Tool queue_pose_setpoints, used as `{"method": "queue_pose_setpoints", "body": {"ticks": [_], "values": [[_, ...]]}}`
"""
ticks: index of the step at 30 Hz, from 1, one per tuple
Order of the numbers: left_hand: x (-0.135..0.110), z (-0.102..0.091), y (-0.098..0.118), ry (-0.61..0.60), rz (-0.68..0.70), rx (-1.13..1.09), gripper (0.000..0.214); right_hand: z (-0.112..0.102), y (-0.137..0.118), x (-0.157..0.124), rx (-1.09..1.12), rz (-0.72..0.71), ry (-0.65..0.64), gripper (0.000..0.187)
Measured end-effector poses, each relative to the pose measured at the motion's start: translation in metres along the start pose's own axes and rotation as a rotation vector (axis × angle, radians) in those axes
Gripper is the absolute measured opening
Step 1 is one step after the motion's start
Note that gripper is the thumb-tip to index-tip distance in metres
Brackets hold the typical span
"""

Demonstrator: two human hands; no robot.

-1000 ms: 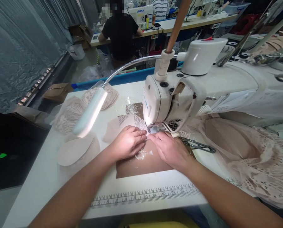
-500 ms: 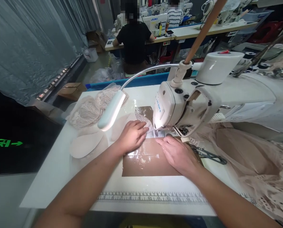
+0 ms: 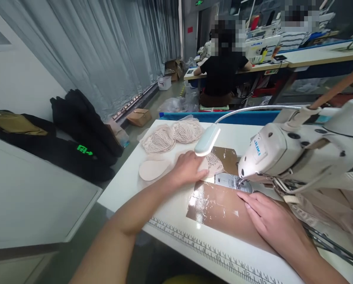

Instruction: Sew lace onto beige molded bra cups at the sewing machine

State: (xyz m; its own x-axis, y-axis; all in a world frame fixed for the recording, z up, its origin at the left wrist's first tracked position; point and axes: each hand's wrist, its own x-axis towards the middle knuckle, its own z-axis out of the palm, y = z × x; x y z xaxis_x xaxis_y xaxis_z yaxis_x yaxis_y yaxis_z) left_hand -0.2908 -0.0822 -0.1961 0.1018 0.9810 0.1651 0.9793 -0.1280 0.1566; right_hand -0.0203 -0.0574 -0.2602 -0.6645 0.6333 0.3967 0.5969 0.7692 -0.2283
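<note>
My left hand [image 3: 189,169] grips a beige lace cup piece [image 3: 214,165], its thumb and fingers on the fabric left of the sewing machine [image 3: 263,152]. The piece lies apart from the needle plate [image 3: 231,182], and a fine thread seems to trail from it. My right hand [image 3: 271,217] rests with fingers stretched out on the brown sheet [image 3: 217,205], just in front of the plate, holding nothing visible. Two lace-covered cups [image 3: 158,139] lie at the table's back left. Nearer, a smooth beige pad [image 3: 154,169] lies beside my left forearm.
A lamp [image 3: 207,141] on a bent metal neck hangs over my left hand. A printed ruler [image 3: 200,246] runs along the front edge. Dark snips or scissors [image 3: 327,238] and beige fabric [image 3: 327,205] lie at right. A person in black [image 3: 223,75] sits at a bench ahead.
My left hand has drawn the lace piece leftward, away from the needle. The right hand stays on the brown sheet. The view has swung left.
</note>
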Motion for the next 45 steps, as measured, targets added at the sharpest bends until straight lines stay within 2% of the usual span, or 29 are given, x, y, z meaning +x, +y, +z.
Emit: {"method": "queue_pose_setpoints", "body": {"ticks": [2, 5, 6, 8, 10, 12, 14, 16, 17, 19, 21, 24, 26, 29, 31, 34, 36, 39, 41, 43, 45], "values": [[-0.019, -0.021, -0.017, 0.041, -0.139, 0.048, 0.042, 0.001, 0.002, -0.002, -0.005, -0.028, -0.035, 0.038], [-0.058, -0.040, -0.056, 0.140, -0.549, 0.086, 0.042, 0.002, 0.004, -0.003, -0.026, -0.020, -0.050, 0.039], [-0.073, -0.042, -0.069, 0.135, -0.623, 0.079, 0.042, 0.002, 0.004, -0.003, -0.029, -0.016, -0.050, 0.039], [-0.103, -0.041, -0.090, 0.101, -0.670, 0.039, 0.035, 0.002, 0.002, -0.003, -0.020, -0.008, -0.043, 0.039], [-0.130, -0.037, -0.098, 0.076, -0.656, -0.024, 0.028, 0.001, 0.000, -0.002, -0.006, -0.001, -0.034, 0.039], [-0.150, -0.037, -0.092, 0.043, -0.618, -0.166, 0.029, -0.002, -0.002, -0.001, 0.000, 0.007, -0.034, 0.038], [-0.160, -0.041, -0.073, -0.029, -0.543, -0.524, 0.031, -0.005, -0.004, 0.001, 0.003, 0.016, -0.046, 0.038], [-0.155, -0.049, -0.049, -0.160, -0.420, -0.934, 0.032, -0.009, -0.006, 0.002, 0.011, 0.030, -0.061, 0.037], [-0.147, -0.052, -0.036, -0.244, -0.348, -1.066, 0.033, -0.010, -0.006, 0.003, 0.021, 0.042, -0.062, 0.037], [-0.123, -0.052, -0.010, -0.414, -0.200, -1.157, 0.033, -0.013, -0.008, 0.003, 0.068, 0.087, -0.047, 0.035], [-0.093, -0.043, 0.013, -0.524, -0.071, -1.068, 0.028, -0.016, -0.009, 0.002, 0.160, 0.148, -0.011, 0.032], [-0.049, -0.018, 0.042, -0.417, 0.087, -0.685, 0.014, -0.022, -0.009, -0.001, 0.305, 0.198, 0.050, 0.026], [-0.027, 0.001, 0.053, -0.328, 0.136, -0.518, 0.007, -0.026, -0.011, -0.003, 0.375, 0.167, 0.061, 0.025], [-0.006, 0.020, 0.058, -0.273, 0.121, -0.461, 0.004, -0.031, -0.016, -0.002, 0.385, 0.074, -0.010, 0.026], [0.001, 0.025, 0.056, -0.225, 0.085, -0.413, 0.006, -0.033, -0.020, 0.000, 0.314, 0.039, -0.086, 0.025], [0.004, 0.021, 0.056, -0.122, 0.024, -0.327, 0.010, -0.033, -0.022, 0.002, 0.219, 0.029, -0.148, 0.023], [-0.001, 0.014, 0.060, -0.070, 0.037, -0.269, 0.015, -0.032, -0.023, 0.003, 0.184, 0.025, -0.162, 0.023], [-0.011, 0.009, 0.070, -0.086, 0.242, -0.181, 0.017, -0.030, -0.022, 0.003, 0.130, 0.049, -0.179, 0.023], [-0.017, 0.013, 0.076, -0.111, 0.399, -0.138, 0.018, -0.028, -0.022, 0.002, 0.109, 0.080, -0.171, 0.019], [-0.019, 0.022, 0.079, -0.099, 0.467, -0.114, 0.021, -0.026, -0.022, 0.002, 0.091, 0.114, -0.160, 0.015], [-0.019, 0.029, 0.079, -0.082, 0.483, -0.097, 0.024, -0.023, -0.022, 0.001, 0.059, 0.143, -0.161, 0.021]]}}
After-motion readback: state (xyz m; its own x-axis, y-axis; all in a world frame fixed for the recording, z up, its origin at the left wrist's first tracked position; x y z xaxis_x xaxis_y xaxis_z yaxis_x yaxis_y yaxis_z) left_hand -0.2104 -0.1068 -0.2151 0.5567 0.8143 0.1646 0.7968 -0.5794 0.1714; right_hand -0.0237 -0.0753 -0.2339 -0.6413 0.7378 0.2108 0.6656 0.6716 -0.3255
